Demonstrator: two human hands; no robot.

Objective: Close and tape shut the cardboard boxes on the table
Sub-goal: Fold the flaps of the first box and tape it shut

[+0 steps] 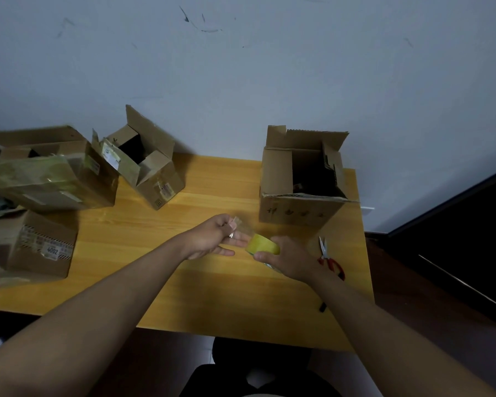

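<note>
The right hand (291,260) gripped the light tape roll (262,245); the left hand (214,236) pinched its thin, probably sticky end (235,223).

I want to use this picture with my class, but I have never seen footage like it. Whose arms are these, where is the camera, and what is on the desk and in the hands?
There is no machine here. The two arms belong to a person who wears a wide-angle camera on the head, so the single picture looks forward and down over their own hands.

The right hand grips a roll of yellowish tape. The left hand pinches the loose end of clear tape pulled from that roll.

On the wooden table stand several cardboard boxes. The big box on the right and the tilted box in the middle are open, with flaps up. More boxes are stacked on the left. Red-handled scissors lie beside the right hand.
</note>
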